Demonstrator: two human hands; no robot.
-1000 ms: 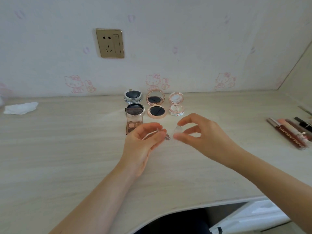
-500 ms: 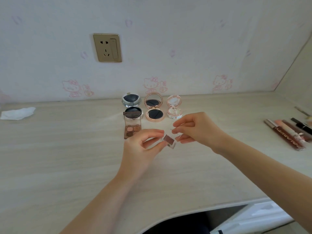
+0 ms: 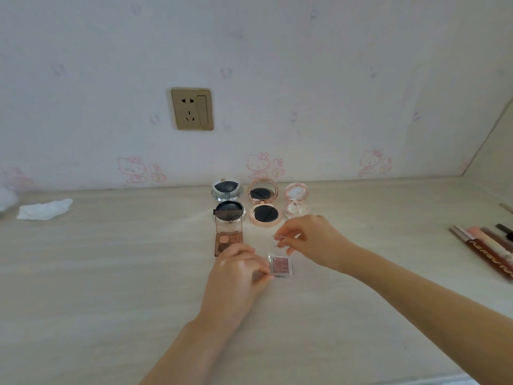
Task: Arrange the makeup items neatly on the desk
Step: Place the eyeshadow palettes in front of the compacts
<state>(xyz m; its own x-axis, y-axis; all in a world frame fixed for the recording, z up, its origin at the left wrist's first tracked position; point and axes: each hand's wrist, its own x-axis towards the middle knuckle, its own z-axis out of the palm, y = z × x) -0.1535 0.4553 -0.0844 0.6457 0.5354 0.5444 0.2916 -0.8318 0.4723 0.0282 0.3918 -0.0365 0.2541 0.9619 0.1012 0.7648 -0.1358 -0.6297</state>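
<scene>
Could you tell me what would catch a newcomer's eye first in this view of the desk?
Most striking are the two hands at the centre: the left hand holds a small clear case of pink glitter shadow on the desk, while the right hand pinches its clear lid. Behind them three open round compacts line the wall, and lip gloss tubes lie at the far right.

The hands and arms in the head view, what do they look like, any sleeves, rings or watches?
Both forearms are bare as far as the frame shows, with no sleeves in view. The left hand and the right hand show no ring, watch or bracelet. There is a small dark mark on the back of the right hand near a knuckle.
</scene>
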